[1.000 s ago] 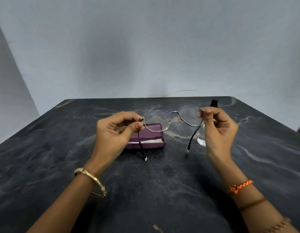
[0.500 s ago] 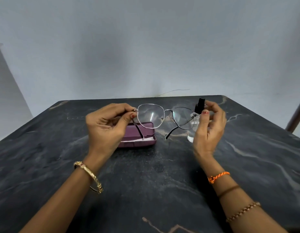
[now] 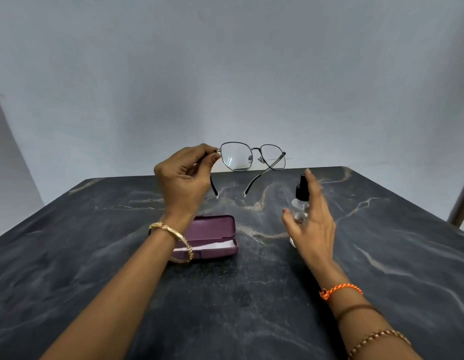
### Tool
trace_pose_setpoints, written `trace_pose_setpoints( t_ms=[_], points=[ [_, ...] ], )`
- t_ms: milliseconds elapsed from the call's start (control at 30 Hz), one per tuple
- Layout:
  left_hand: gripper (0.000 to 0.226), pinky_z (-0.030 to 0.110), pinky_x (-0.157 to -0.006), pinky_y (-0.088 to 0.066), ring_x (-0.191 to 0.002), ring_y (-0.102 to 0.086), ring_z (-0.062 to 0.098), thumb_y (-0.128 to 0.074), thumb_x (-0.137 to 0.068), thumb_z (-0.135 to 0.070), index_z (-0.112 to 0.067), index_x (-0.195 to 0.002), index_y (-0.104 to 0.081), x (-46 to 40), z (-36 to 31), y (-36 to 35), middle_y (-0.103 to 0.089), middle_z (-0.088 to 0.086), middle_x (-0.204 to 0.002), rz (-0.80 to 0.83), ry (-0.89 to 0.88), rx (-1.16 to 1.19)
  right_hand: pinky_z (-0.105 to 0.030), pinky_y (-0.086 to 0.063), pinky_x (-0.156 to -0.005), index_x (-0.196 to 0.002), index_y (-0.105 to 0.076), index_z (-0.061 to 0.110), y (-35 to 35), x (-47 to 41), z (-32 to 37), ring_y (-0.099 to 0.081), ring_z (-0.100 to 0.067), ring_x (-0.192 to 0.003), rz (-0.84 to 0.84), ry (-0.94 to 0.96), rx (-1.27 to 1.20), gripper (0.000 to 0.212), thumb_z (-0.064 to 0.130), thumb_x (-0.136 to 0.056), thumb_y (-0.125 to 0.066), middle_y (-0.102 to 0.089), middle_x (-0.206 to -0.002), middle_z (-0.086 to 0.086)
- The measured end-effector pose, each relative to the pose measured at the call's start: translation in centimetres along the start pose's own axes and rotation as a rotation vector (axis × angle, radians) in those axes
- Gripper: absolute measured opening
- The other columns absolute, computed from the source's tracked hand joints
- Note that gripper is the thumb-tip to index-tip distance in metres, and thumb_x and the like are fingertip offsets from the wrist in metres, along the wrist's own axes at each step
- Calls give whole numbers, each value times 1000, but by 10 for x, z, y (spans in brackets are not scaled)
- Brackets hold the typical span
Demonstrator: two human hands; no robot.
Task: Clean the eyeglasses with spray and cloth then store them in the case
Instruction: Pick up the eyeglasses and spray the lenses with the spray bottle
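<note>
— See the thin metal-framed eyeglasses (image 3: 253, 160)? The left hand (image 3: 182, 181) pinches them at the hinge corner, thumb and fingertips closed on the frame, holding them up over the far edge of the dark marbled stone table (image 3: 121, 294), both arms unfolded.

— And the right hand (image 3: 312, 219)?

— Fingers spread and straight, gripping nothing. It is right against the small clear spray bottle with the black nozzle (image 3: 299, 201), which stands toward the far right part of the surface. I cannot tell whether the palm touches it.

— So the next step is picking up the spray?

— I'd say so. Best to wrap the fingers round the clear body, 1 finger on the black top, nozzle turned toward the lenses. That bottle looks light and narrow; a clumsy reach could tip it.

— And the glasses?

— Keep the pinch on the frame, off the glass, and spray both lenses lightly.

— The case?

— The purple hard case (image 3: 212, 239) lies open near the table's middle, just behind the left wrist, with a white cloth (image 3: 212, 246) inside.
</note>
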State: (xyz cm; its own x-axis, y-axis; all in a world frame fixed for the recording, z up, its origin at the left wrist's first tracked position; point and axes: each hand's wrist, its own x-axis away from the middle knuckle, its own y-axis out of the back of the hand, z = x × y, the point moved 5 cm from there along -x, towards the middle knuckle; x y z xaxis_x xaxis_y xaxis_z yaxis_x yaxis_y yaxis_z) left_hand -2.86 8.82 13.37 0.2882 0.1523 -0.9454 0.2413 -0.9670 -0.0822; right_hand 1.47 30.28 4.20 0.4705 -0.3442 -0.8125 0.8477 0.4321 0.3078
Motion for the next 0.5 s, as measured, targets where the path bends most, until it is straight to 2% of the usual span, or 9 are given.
trace_pose_setpoints(
  t_ms=[100, 267, 400, 500],
  points=[
    [7, 19, -61, -54, -69, -60, 2, -70, -74, -1, 4, -79, -71, 4, 8, -15, -63, -3, -77, 52, -44, -54, -31, -47, -48, -138, -33, 23, 0, -2, -3, -57, -24, -57, -14, -43, -69, 77, 2, -71, -65, -62, -103, -12],
    [7, 6, -66, -49, -71, -59, 3, -70, -72, 6, 4, -79, -71, 24, 16, -28, -63, -2, -76, 158, -107, -101, -32, -51, -49, -133, -42, 11, 0, -5, 9, -56, -26, -58, -19, 40, -15, 74, -6, -66, -65, -63, -92, -17],
    [4, 5, -68, -47, -72, -60, 7, -70, -72, 6, 4, -76, -71, 28, 15, -31, -64, -2, -74, 184, -143, -123, -11, -36, -50, -130, -39, 24, 6, -10, 7, -47, -16, -53, -71, -20, -20, 75, -4, -64, -64, -57, -77, -1],
    [3, 5, -67, -47, -71, -60, 6, -69, -73, 5, 4, -75, -71, 25, 14, -27, -61, -4, -75, 150, -138, -122, -18, -37, -48, -125, -33, 31, 9, -12, 8, -45, -17, -49, -65, -39, -16, 76, -3, -64, -63, -52, -72, 3]
  ],
)
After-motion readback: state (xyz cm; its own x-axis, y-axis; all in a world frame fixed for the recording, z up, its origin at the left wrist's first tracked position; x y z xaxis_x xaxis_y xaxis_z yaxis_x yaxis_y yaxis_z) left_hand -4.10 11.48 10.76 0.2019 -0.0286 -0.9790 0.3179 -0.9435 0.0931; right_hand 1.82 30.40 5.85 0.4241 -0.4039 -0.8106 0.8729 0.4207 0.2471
